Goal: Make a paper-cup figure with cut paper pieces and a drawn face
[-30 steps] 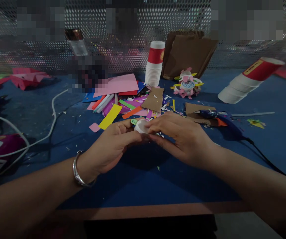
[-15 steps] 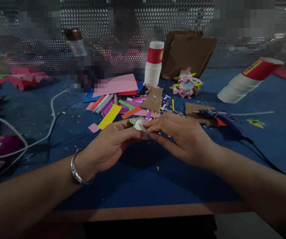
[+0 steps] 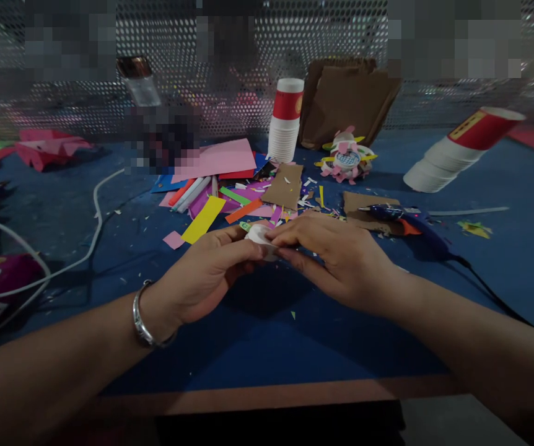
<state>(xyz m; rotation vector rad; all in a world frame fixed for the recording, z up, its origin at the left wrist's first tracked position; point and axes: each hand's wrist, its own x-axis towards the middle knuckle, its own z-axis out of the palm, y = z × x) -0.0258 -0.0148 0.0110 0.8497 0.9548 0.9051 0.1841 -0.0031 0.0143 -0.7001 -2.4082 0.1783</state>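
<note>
Both hands meet above the near part of the blue table, pinching a small round white paper piece [image 3: 258,234]. My left hand [image 3: 211,266], with a silver bangle at its wrist, grips it from the left between thumb and fingers. On the other side, the closed thumb and fingertips of my right hand [image 3: 341,260] press its edge and hide part of it. A little green paper tab [image 3: 246,227] with markings sticks out at the piece's upper left. Just beyond lie a yellow paper strip [image 3: 203,220] and an orange strip [image 3: 243,211].
Behind are coloured paper sheets [image 3: 220,159], a cup stack [image 3: 285,121], a decorated paper craft [image 3: 347,158] and cardboard [image 3: 348,102]. At right, a glue gun [image 3: 406,220] lies below a leaning cup stack [image 3: 464,148]. A white cable [image 3: 97,217] and purple power strip [image 3: 7,285] occupy the left.
The white piece and its green tab have tilted and shifted slightly left in the fingers. Both hands keep their grip; the whole view has moved slightly.
</note>
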